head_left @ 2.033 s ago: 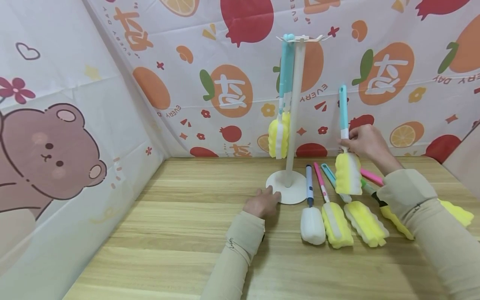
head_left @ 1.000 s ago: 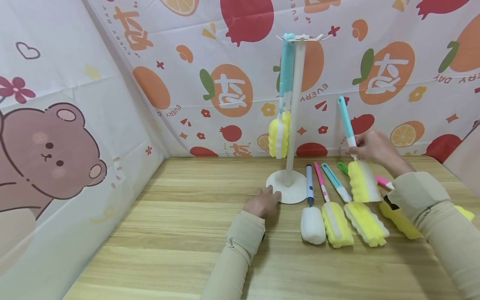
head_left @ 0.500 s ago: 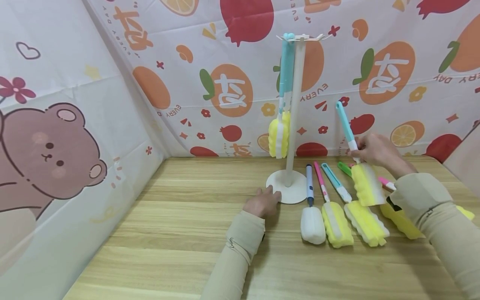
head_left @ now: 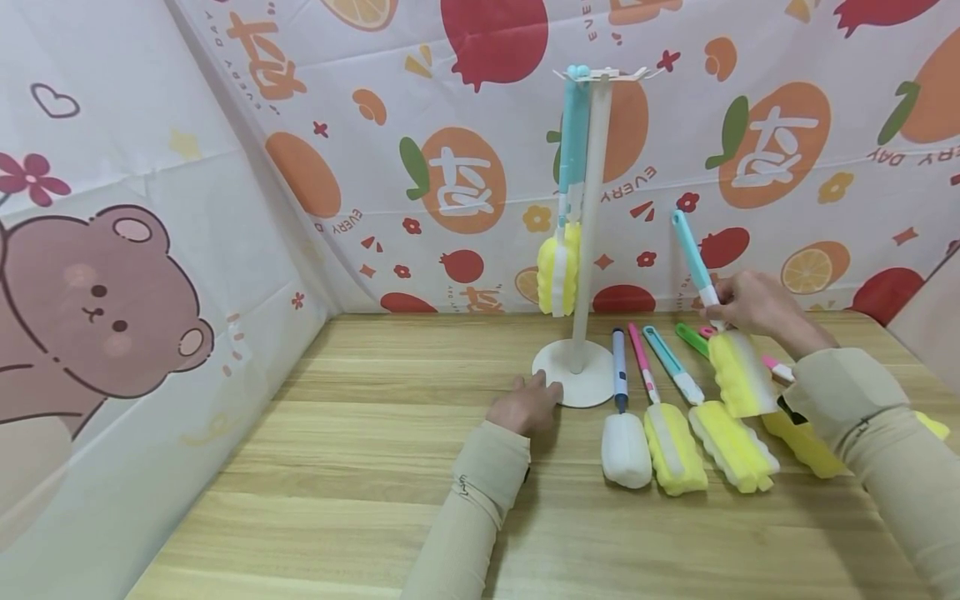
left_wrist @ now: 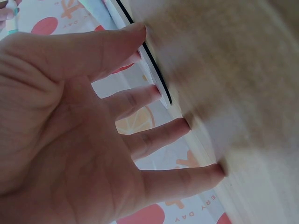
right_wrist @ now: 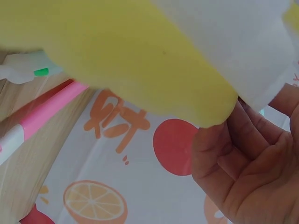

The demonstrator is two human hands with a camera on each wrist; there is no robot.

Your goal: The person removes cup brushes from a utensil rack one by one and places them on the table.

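My right hand [head_left: 757, 307] pinches a sponge bottle brush [head_left: 744, 375] at the white neck below its turquoise handle. The brush leans with its handle up and left, its yellow-and-white sponge over the other brushes; in the right wrist view that sponge [right_wrist: 140, 60] covers much of the picture. My left hand [head_left: 527, 406] lies at the white round base of a hanging stand [head_left: 592, 208], thumb and some fingertips on the rim. In the left wrist view the left hand [left_wrist: 93, 126] has its fingers spread, some touching the table. Turquoise-handled brushes [head_left: 558, 267] hang from the stand's left hooks.
On the wooden table [head_left: 360, 467] lie a white sponge brush [head_left: 626, 450], a pink-handled brush [head_left: 675, 450], a turquoise-handled brush [head_left: 731, 446] and a green-handled one [head_left: 692, 340]. More brushes lie partly under my right forearm. A fruit-print cloth [head_left: 465, 108] stands behind.
My right hand has moved right and down with the turquoise-handled brush, which has tilted its handle to the left. My left hand and the stand have stayed put.
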